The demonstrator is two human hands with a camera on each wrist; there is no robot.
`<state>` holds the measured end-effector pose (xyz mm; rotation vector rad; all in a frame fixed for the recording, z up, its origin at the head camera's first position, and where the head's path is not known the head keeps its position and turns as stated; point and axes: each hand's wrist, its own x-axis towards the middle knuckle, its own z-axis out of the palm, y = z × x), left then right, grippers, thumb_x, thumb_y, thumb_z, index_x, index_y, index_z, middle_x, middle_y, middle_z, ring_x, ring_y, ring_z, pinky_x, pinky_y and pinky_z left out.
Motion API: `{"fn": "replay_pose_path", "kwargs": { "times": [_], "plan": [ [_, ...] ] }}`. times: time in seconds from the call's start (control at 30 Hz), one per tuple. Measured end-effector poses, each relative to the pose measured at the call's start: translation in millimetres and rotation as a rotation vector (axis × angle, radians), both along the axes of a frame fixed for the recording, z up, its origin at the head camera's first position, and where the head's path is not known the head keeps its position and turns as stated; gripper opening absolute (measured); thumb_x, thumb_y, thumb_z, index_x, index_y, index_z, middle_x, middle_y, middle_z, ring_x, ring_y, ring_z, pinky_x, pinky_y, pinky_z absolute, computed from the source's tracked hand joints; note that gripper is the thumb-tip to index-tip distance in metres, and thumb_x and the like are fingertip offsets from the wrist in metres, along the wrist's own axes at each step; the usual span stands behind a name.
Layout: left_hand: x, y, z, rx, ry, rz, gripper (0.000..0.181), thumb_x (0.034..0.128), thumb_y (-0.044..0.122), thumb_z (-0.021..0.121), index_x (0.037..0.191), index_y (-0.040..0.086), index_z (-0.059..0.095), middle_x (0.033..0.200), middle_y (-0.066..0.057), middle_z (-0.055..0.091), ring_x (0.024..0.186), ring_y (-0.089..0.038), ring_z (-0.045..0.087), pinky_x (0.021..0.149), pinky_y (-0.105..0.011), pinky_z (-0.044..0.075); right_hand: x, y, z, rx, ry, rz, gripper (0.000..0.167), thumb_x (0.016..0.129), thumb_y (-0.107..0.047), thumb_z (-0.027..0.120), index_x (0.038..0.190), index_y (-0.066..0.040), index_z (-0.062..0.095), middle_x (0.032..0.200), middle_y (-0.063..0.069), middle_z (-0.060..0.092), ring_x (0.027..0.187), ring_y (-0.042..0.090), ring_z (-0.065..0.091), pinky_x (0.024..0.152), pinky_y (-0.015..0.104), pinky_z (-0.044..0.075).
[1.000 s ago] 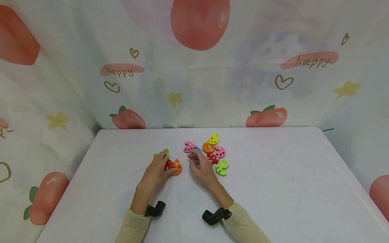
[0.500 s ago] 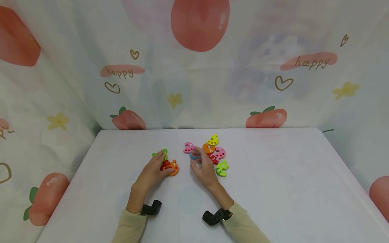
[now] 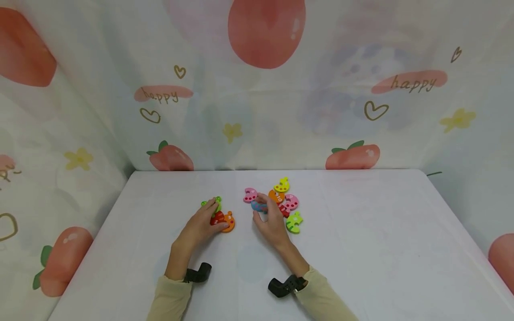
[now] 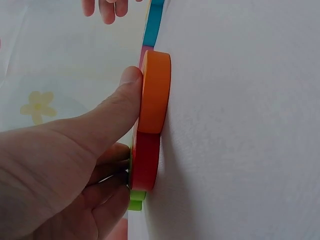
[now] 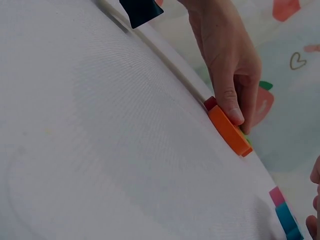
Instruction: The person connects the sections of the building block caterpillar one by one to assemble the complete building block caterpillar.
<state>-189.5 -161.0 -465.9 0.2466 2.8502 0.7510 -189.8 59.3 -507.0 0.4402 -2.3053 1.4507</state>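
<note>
My left hand [image 3: 199,226] rests on a small group of flat, brightly coloured puzzle pieces. Its thumb presses the top of an orange piece [image 3: 229,221]. Beside that lies a red piece [image 3: 217,217] bearing a white number, and the other fingers touch a green piece [image 3: 218,204], partly covering it. To the right, my right hand [image 3: 272,224] has its fingertips over a blue piece [image 3: 259,206] lying on the table; the thumb stands apart from it. A pink piece [image 3: 250,195] sits just behind the blue one.
Right of the right hand lie a yellow piece [image 3: 282,185], another orange piece [image 3: 276,196], a second pink piece [image 3: 291,202], a partly covered red piece [image 3: 283,211] and a light green piece [image 3: 294,222]. The white table [image 3: 381,249] meets a printed cloth [image 3: 273,129] behind.
My left hand has slid a little left, with the orange, red and green pieces shifting along. The blue piece has come nearer, away from the pink piece, under my right hand's fingertips.
</note>
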Motion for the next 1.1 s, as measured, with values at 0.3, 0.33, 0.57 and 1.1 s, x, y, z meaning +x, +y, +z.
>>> {"fn": "replay_pose_path", "kwargs": {
  "times": [0.3, 0.33, 0.57, 1.1],
  "plan": [
    [-2.3, -0.3, -3.0, 0.011, -0.013, 0.007, 0.083, 0.0838, 0.038, 0.073, 0.149, 0.005, 0.035, 0.16, -0.011, 0.028, 0.148, -0.032, 0.026, 0.116, -0.052, 0.031, 0.1, 0.0, 0.4, 0.072, 0.019, -0.027, 0.047, 0.089, -0.006, 0.065, 0.133, -0.003, 0.049, 0.128, 0.011, 0.06, 0.118, 0.024, 0.056, 0.102, 0.042, 0.049],
    [-2.3, -0.5, -3.4, 0.012, -0.015, 0.008, 0.083, 0.0836, 0.038, 0.073, 0.149, 0.005, 0.035, 0.16, -0.011, 0.028, 0.148, -0.032, 0.026, 0.116, -0.052, 0.031, 0.4, -0.1, 0.4, 0.089, 0.017, -0.03, 0.047, 0.089, -0.006, 0.065, 0.133, -0.004, 0.049, 0.129, 0.011, 0.06, 0.12, 0.024, 0.056, 0.103, 0.042, 0.049],
    [-1.1, -2.3, -3.4, 0.02, -0.012, -0.009, 0.082, 0.0835, 0.038, 0.073, 0.149, 0.005, 0.037, 0.16, -0.011, 0.028, 0.148, -0.032, 0.026, 0.117, -0.051, 0.031, -0.4, -0.4, -0.7, 0.13, 0.02, -0.03, 0.049, 0.088, -0.005, 0.067, 0.134, -0.004, 0.049, 0.132, 0.01, 0.058, 0.123, 0.023, 0.054, 0.106, 0.04, 0.047],
    [2.9, -1.3, 0.6, -0.016, 0.043, -0.034, 0.075, 0.0844, 0.038, 0.072, 0.144, 0.003, 0.044, 0.158, -0.013, 0.032, 0.147, -0.032, 0.028, 0.117, -0.05, 0.03, 0.8, 0.3, 0.1, 0.144, 0.024, -0.061, 0.049, 0.087, -0.002, 0.067, 0.133, -0.002, 0.05, 0.132, 0.011, 0.057, 0.123, 0.024, 0.053, 0.104, 0.041, 0.048]
  ]
}}
